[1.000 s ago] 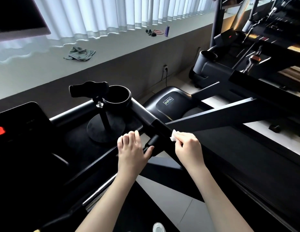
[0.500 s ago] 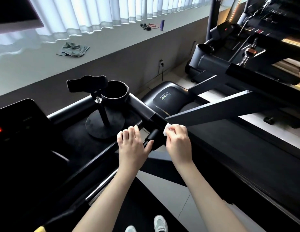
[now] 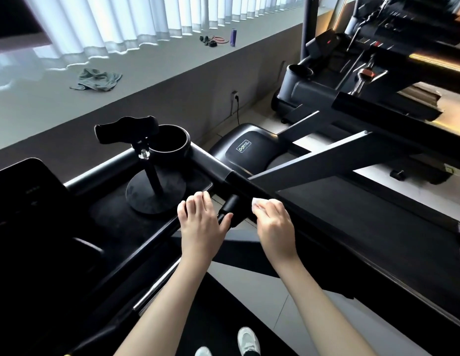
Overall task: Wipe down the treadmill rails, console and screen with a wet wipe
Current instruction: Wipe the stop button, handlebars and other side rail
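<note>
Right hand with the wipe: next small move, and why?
Probably slide the right hand and its wet wipe up the black rail toward the cup holder. The wipe sits low on the rail beside the short grip, the left hand rests by it, and bare rail lies just ahead.

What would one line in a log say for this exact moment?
phase: wiping rail | right hand: pinches wet wipe against rail | left hand: rests on console edge, thumb by short grip

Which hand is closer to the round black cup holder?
Left. The left hand rests just this side of the round black cup holder; the right hand is farther right.
</note>
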